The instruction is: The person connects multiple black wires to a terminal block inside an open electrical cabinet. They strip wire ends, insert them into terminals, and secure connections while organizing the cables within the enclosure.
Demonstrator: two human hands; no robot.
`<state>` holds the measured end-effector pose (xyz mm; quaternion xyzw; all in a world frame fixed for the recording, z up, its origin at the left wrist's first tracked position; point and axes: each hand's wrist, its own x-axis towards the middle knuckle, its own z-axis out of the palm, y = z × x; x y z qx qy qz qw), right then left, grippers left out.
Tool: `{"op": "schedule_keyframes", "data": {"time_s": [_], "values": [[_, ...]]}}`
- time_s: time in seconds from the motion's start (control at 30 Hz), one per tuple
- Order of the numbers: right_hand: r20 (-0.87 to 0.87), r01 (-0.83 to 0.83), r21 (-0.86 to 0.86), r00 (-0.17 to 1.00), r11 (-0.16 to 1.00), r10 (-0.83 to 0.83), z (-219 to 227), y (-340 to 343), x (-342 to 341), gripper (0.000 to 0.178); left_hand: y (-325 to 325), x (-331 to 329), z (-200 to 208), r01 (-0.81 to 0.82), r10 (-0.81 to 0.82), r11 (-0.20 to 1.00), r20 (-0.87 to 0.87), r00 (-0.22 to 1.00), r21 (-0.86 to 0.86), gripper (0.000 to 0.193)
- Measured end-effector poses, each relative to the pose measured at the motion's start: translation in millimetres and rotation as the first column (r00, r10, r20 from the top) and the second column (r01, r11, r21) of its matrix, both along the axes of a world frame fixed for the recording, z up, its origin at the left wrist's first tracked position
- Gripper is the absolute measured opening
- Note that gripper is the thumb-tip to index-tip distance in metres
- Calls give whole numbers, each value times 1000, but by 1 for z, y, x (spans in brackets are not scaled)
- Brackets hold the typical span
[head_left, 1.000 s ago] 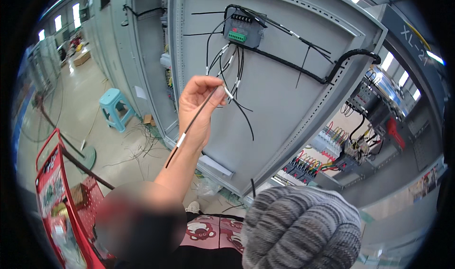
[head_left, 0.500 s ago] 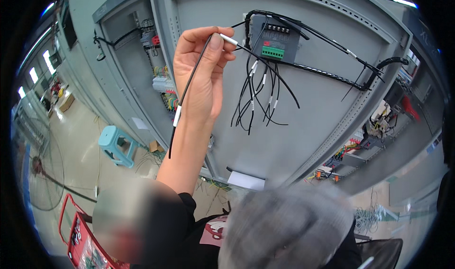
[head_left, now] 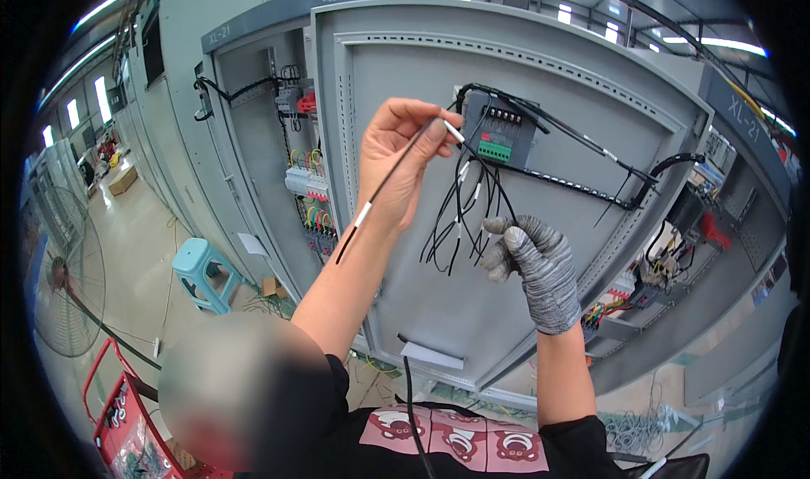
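Observation:
My bare left hand (head_left: 396, 163) pinches a black wire (head_left: 390, 175) by a white marker sleeve (head_left: 453, 131). One end of this wire, with another white sleeve, hangs down along my left forearm. Its other part runs down right to my right hand (head_left: 544, 272), which wears a grey knitted glove. There the gloved thumb and fingers close on the wire near its end; the tip is hidden. Behind both hands, a grey module (head_left: 516, 125) with a green terminal block (head_left: 495, 152) is fixed to the cabinet door (head_left: 582, 226). Several loose black wires (head_left: 451, 226) with white sleeves dangle below it.
A black wire bundle (head_left: 582, 191) runs across the door to its right edge. Open cabinets with wired components (head_left: 308, 184) stand on both sides. A blue stool (head_left: 202, 268), a fan (head_left: 63, 272) and a red cart (head_left: 126, 420) are at left. A white paper (head_left: 432, 356) is at the door's bottom.
My gloved right hand has gone from a blur low in view up to the wire and closed on it. My left hand keeps its pinch. The whole view has shifted, showing more above the door.

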<state>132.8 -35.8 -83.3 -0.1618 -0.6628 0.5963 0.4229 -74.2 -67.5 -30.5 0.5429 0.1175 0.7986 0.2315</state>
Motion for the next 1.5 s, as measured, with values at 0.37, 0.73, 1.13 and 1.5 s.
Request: {"op": "schedule_keyframes", "data": {"time_s": [0.37, 0.73, 1.13, 1.5], "values": [[-152, 246, 284, 966, 927, -210, 36, 56, 38, 27, -11, 23, 24, -557, 458, 828, -493, 740, -67, 10], [117, 171, 798, 897, 578, -426, 132, 53, 69, 30, 7, 42, 39, -652, 473, 758, -665, 578, -28, 12], [-149, 247, 969, 661, 27, -735, 132, 56, -6, 10, 20, 21, 53, -590, 504, 806, -573, 646, 43, 10], [-342, 281, 936, 567, -214, -749, 121, 71, -41, 12, 37, -28, 66, -694, 513, 713, -749, 420, 99, 16]]}}
